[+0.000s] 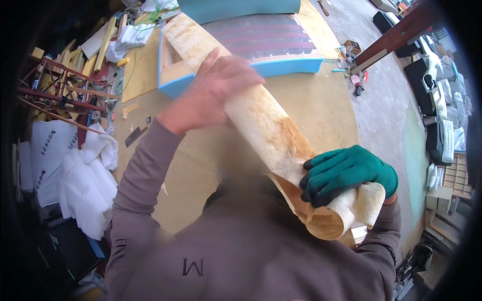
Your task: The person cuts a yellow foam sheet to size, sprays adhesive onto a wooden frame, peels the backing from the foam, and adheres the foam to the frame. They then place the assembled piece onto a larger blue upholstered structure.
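A long roll of cream sheet material with tan, uneven patches (273, 118) slants across my body, from the far left down to the near right. My bare left hand (216, 83), slightly smeared by motion, lies wrapped over its upper part. Around the lower part closes my right hand (346, 175), in a green knit glove with dark fingertips. Just beyond this hand the roll's open end shows a hollow core, and a loose flap curls up beside it. The roll's far end overlaps the corner of a blue-sided wooden frame (286, 66) strung with dark maroon bands.
Behind the frame stands a teal-blue panel (241, 9). Wood offcuts (103, 45) and a dark red metal rack (65, 90) crowd the left, above white wadding (88, 185). A dark knife-like blade (133, 136) lies on the tan board (201, 155). A red post (391, 37) rises at right.
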Action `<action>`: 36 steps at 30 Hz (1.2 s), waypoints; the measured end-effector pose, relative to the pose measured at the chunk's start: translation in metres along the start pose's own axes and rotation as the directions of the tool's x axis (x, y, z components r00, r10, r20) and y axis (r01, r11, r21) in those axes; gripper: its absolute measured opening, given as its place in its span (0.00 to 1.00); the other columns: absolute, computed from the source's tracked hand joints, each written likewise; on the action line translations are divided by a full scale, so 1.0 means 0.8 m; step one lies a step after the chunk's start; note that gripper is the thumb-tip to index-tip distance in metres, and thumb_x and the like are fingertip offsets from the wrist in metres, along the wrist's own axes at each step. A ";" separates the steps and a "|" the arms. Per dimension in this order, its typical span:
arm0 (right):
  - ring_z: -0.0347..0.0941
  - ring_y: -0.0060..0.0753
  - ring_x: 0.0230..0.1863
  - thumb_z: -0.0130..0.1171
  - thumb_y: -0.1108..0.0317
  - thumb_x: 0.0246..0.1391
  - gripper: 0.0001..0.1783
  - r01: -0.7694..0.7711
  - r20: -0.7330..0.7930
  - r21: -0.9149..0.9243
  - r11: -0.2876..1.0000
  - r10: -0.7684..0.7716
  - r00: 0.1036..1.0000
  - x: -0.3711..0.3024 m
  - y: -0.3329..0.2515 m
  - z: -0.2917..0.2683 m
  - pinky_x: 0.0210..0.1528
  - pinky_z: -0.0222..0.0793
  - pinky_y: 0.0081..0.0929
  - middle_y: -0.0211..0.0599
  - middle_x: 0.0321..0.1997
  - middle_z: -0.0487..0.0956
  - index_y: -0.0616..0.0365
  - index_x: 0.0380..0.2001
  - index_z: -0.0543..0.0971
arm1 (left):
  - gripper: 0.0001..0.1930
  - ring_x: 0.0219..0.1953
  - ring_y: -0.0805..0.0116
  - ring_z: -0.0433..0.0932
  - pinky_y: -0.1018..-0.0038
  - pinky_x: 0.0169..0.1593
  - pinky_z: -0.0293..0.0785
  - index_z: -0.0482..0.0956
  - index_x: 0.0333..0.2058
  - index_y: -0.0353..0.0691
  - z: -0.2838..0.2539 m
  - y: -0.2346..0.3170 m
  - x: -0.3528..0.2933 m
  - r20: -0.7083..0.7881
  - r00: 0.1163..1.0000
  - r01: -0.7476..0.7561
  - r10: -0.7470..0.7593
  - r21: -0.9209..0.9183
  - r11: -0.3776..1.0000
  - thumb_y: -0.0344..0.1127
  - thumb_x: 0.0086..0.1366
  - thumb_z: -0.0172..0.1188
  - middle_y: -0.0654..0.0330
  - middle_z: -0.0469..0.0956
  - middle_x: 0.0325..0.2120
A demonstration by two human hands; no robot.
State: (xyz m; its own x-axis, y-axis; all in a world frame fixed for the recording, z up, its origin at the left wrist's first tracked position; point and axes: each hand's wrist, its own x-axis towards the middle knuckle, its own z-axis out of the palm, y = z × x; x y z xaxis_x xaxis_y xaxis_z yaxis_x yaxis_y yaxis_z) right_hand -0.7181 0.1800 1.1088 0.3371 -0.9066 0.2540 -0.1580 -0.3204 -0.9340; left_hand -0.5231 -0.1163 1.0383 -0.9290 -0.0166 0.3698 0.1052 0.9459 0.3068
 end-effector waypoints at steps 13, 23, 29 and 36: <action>0.90 0.53 0.37 0.72 0.32 0.60 0.36 -0.247 -0.512 -0.200 0.948 0.115 0.852 -0.067 -0.114 0.070 0.58 0.83 0.54 0.48 0.32 0.90 0.61 0.30 0.87 | 0.47 0.73 0.53 0.71 0.36 0.80 0.49 0.80 0.64 0.52 0.012 -0.002 0.035 0.010 0.990 -0.140 0.140 -0.031 0.990 0.50 0.42 0.89 0.62 0.78 0.63; 0.75 0.36 0.52 0.52 0.55 0.79 0.18 -0.856 -0.891 -0.137 0.499 -0.440 -0.114 -0.352 -0.232 0.243 0.74 0.68 0.45 0.37 0.50 0.78 0.59 0.51 0.80 | 0.50 0.70 0.48 0.72 0.51 0.77 0.57 0.80 0.64 0.46 0.018 -0.013 0.096 0.049 0.977 -0.207 0.207 -0.002 0.978 0.48 0.38 0.88 0.55 0.80 0.61; 0.68 0.46 0.73 0.66 0.57 0.71 0.35 -0.115 -0.891 0.081 0.990 0.020 -0.453 -0.605 -0.144 0.362 0.78 0.64 0.46 0.50 0.72 0.72 0.64 0.73 0.69 | 0.54 0.70 0.48 0.71 0.52 0.77 0.56 0.78 0.70 0.49 0.022 0.008 0.112 0.078 0.957 -0.280 0.278 0.006 0.960 0.47 0.41 0.88 0.53 0.78 0.63; 0.65 0.41 0.81 0.71 0.66 0.67 0.43 -0.818 -0.858 0.489 0.304 0.000 -0.513 -0.626 -0.008 0.399 0.81 0.62 0.40 0.43 0.82 0.70 0.62 0.81 0.65 | 0.55 0.74 0.47 0.67 0.42 0.79 0.51 0.75 0.74 0.51 0.025 0.072 0.132 0.165 0.970 -0.195 0.178 0.094 0.976 0.49 0.45 0.87 0.52 0.75 0.66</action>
State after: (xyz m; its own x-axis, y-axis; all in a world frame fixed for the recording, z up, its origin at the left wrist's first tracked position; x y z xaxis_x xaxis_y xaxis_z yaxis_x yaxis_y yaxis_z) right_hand -0.5894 0.7239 0.9071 -0.9696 0.2295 0.0852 0.1303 0.7784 -0.6142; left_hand -0.6223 -0.0568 1.0777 -0.9409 0.2060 0.2689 0.2510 0.9571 0.1450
